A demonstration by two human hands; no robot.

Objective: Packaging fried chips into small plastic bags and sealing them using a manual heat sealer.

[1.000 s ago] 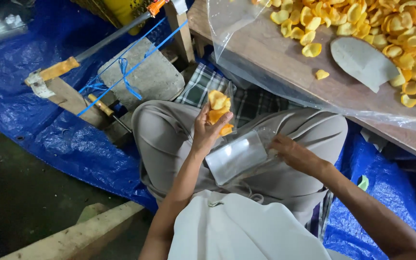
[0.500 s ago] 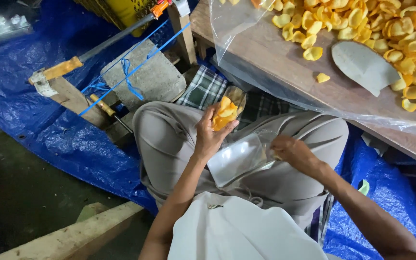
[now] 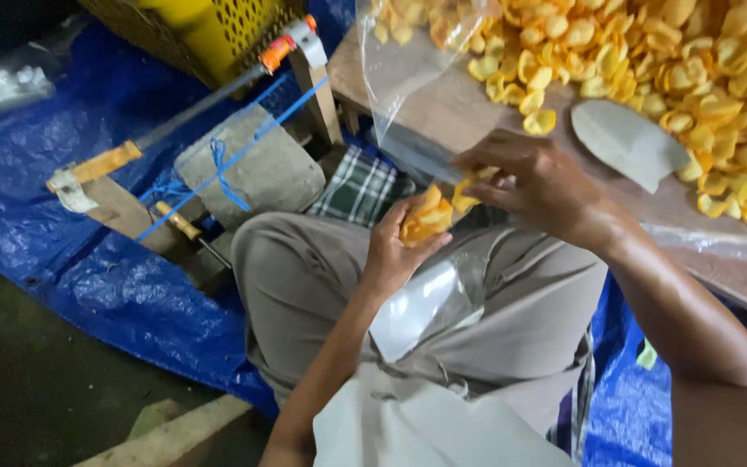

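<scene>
The right hand has come up, fingers pinching chips beside the left hand's clutched chip bundle.

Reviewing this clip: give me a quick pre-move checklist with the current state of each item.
1. Left hand grips the small bag of chips: ok.
2. Right hand is at the bag's top, pinching a chip: ok.
3. Bag mouth open: cannot tell, fingers cover it.
4. Chip pile on the table within reach: ok.
5. Spare empty bags resting on the lap: ok.
6. No chips spilled on the tarp: ok.
</scene>
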